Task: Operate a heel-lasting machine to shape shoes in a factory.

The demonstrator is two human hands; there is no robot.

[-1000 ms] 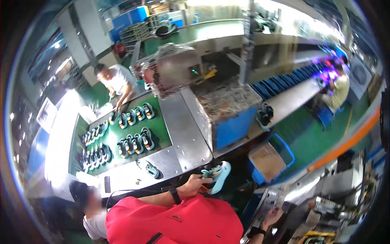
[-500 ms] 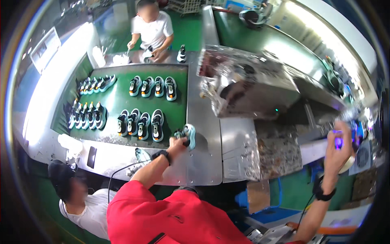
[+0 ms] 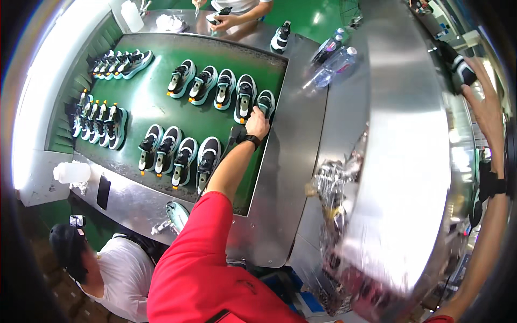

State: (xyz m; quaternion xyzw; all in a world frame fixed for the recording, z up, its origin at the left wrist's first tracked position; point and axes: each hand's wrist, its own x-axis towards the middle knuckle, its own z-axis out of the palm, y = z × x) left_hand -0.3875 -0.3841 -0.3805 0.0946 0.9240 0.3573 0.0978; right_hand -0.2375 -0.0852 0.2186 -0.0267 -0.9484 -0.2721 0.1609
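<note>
Since the earlier frame the left hand (image 3: 257, 123) has gone from the belt's near edge up to the far row, w/ the teal-soled black-and-white trainer (image 3: 265, 102) now touching down at that row's right end, fingers closed on its heel. So the shoe looks placed, not yet let go. The green conveyor belt (image 3: 145, 102) carries more rows of like shoes. Right hand (image 3: 484, 105) reaches up w/ fingers spread at a dark shoe (image 3: 458, 67) on the steel machine housing (image 3: 398, 140); grip can't be told. Two clear plastic bottles (image 3: 331, 59) lie on the steel ledge; labels unreadable.
</note>
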